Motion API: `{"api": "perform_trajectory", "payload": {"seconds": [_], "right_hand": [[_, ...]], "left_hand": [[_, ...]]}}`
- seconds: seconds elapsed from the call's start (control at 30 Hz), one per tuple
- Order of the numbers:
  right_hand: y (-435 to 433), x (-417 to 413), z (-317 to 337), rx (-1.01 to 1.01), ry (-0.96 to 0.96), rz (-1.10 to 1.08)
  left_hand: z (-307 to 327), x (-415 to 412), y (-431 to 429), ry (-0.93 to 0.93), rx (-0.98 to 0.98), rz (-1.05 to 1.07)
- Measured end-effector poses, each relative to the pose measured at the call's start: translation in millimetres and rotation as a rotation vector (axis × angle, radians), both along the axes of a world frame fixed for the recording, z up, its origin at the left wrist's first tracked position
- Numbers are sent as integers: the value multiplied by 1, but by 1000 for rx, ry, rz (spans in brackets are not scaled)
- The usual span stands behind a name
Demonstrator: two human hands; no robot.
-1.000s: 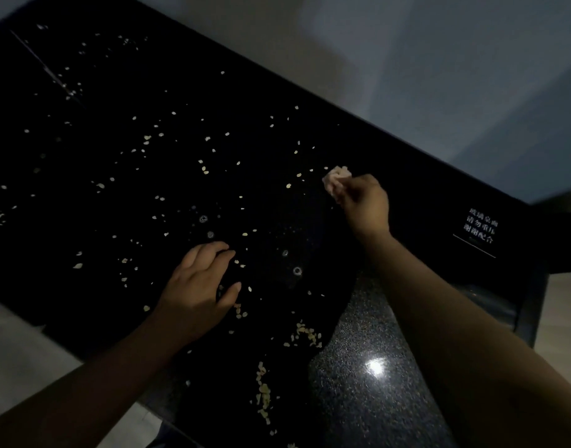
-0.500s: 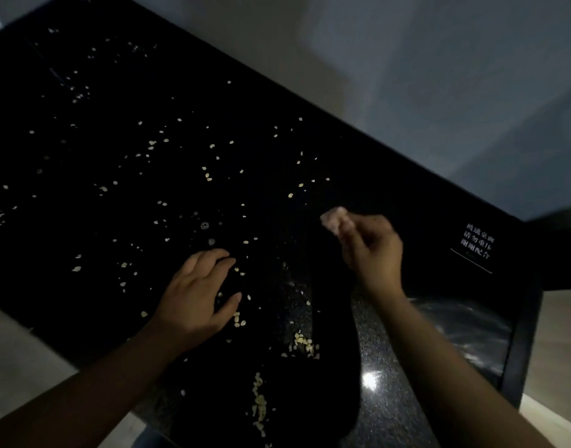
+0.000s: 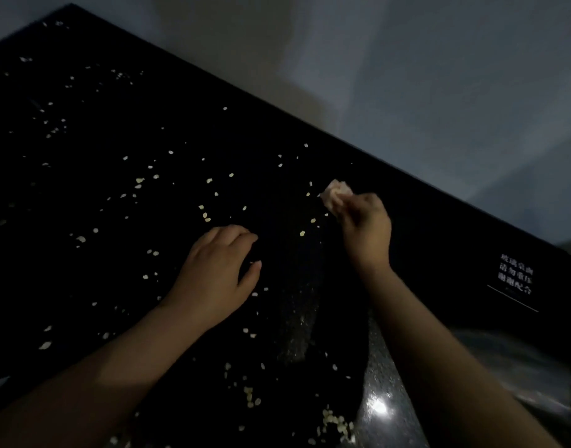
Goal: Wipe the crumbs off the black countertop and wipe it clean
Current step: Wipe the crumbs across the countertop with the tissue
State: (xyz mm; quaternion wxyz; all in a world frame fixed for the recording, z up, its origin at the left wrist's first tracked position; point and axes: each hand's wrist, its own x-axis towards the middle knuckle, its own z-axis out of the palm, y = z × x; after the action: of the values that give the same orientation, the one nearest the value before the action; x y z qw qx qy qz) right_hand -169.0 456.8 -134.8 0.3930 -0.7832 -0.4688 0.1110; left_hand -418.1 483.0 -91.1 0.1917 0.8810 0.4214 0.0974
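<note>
A glossy black countertop (image 3: 109,286) fills most of the view, scattered with several pale crumbs (image 3: 206,216). More crumbs are heaped near the front edge (image 3: 334,421). My right hand (image 3: 366,229) is shut on a small crumpled pale tissue (image 3: 334,194), pressed to the surface near the back edge. My left hand (image 3: 218,274) rests palm down on the countertop left of it, fingers curled and apart, holding nothing.
A white printed label (image 3: 515,278) sits on the countertop at the right. A pale wall (image 3: 407,76) runs behind the back edge. A bright light reflection (image 3: 376,407) shines on the speckled surface near the front.
My right hand with the tissue drew toward me across the surface, then pushed back out toward the back edge. My left hand has stayed planted on the countertop.
</note>
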Motion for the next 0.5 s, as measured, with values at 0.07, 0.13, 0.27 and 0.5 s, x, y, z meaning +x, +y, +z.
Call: {"api": "perform_trajectory", "payload": {"seconds": [0.07,0.13,0.27,0.5], "right_hand": [[-24,-15,5,-3,25,116],[-52,-30,10,-39,80,228],[-87,-48,30,-100,268,325],[11,36,42,84,144,-85]], "left_hand": [[-2,3,17,-5,0,-1],[-3,6,31,-7,-9,-16],[-6,10,49,-10,-42,-55],[-13,14,58,-49,-10,-77]]}}
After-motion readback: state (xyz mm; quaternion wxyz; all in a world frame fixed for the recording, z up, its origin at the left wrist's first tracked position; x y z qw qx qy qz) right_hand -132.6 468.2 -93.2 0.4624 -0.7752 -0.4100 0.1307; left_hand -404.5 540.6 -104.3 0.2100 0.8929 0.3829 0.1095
